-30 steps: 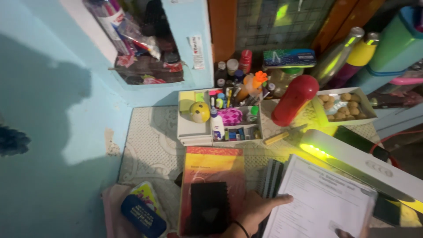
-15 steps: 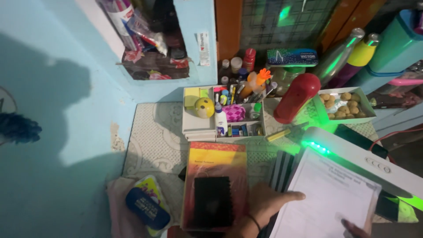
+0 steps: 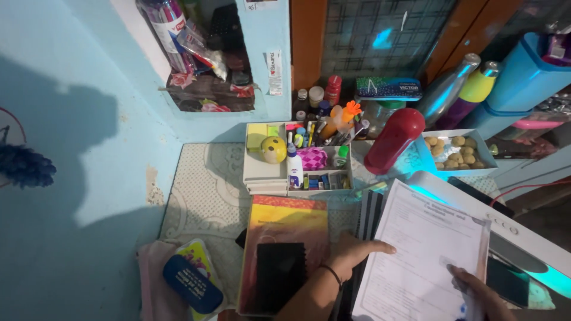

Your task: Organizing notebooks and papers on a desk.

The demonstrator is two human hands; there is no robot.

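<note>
on desk, paper sheet [image 3: 425, 252] lengthwise away

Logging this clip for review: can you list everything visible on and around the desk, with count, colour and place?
sheet of paper: one, white, front right
spiral notebooks: a few, dark, under the sheet
book: one, red and yellow, front centre
black pad: one, on the book
organiser tray: one, white, centre, full of pens
yellow ball: one, in the tray
red flask: one, right of tray
box of round snacks: one, far right
blue case: one, front left
left hand: at the sheet's left edge
right hand: on the sheet's lower right
</note>
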